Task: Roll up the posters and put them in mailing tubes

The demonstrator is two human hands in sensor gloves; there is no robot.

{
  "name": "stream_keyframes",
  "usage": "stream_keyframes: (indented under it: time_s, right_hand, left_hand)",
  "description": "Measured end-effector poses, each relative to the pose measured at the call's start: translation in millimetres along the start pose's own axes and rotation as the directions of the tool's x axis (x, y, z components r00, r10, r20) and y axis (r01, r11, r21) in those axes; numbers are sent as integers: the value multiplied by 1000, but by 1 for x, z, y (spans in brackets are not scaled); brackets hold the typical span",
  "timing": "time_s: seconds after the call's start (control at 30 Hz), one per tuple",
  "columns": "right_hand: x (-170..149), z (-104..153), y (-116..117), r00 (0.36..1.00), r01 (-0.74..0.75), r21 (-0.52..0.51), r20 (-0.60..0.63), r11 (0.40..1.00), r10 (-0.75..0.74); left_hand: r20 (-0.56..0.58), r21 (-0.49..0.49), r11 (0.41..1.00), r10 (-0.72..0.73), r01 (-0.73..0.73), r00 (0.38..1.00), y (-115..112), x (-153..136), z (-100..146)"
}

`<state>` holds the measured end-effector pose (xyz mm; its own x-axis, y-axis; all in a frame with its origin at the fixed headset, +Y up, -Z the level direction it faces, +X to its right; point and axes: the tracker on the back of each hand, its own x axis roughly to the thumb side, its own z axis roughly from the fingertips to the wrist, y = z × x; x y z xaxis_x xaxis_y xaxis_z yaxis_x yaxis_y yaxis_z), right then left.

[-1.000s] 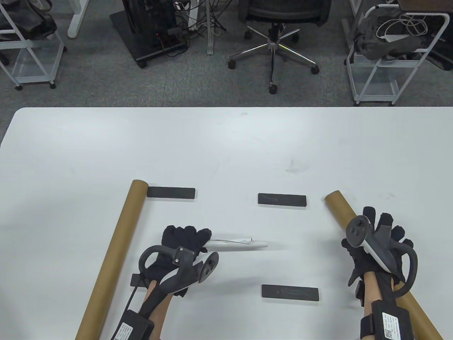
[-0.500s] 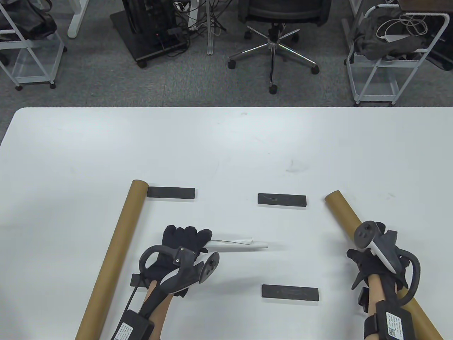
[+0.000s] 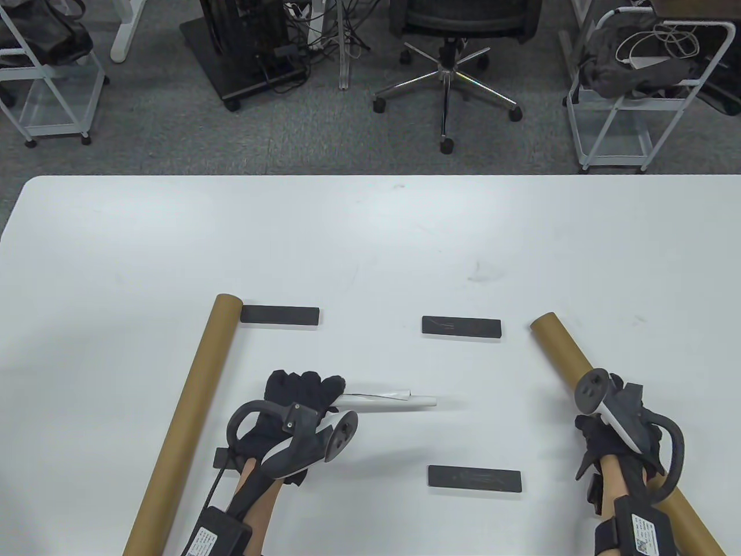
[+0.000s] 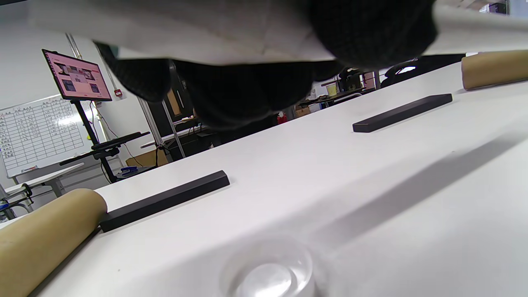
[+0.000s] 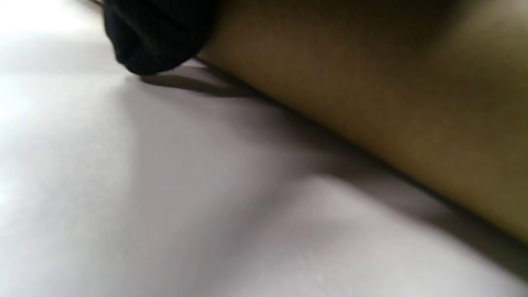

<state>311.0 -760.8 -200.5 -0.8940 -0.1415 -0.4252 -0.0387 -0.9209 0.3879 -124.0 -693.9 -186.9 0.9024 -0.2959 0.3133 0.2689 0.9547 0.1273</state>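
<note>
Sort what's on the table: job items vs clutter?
Job items:
- rolled white poster, held by the left hand
- right mailing tube, gripped by the right hand
- left mailing tube, lying untouched

Lying about:
- four black bars flat on the table
- office chair and carts on the floor beyond

Under your right hand (image 3: pixel 613 431) lies a matt brown cardboard tube (image 3: pixel 564 362). Your left hand (image 3: pixel 292 408), in black knit cloth, holds smooth white rolled paper (image 3: pixel 393 399) above the smooth white table (image 3: pixel 370 243).
</note>
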Motion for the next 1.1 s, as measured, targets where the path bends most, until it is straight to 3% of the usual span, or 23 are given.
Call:
stream_keyframes:
  time_s: [0.23, 0.63, 0.97, 1.1]
  right_hand:
    - [10, 4, -12, 999, -8, -43, 36, 999, 10]
    - [63, 29, -47, 976, -85, -174, 185, 981, 117]
    - [85, 51, -48, 926, -127, -346, 295, 930, 236]
    - [82, 53, -41, 914, -58, -456, 335, 888, 231]
  left_hand:
    - [4, -9, 1000, 2, -2, 1000, 0, 0, 0]
    - [-7, -15, 1000, 18, -19, 1000, -3, -4, -1]
    - [-22, 2, 1000, 25, -25, 999, -1, -11, 1]
    - [-37, 15, 998, 53, -53, 998, -2, -18, 2]
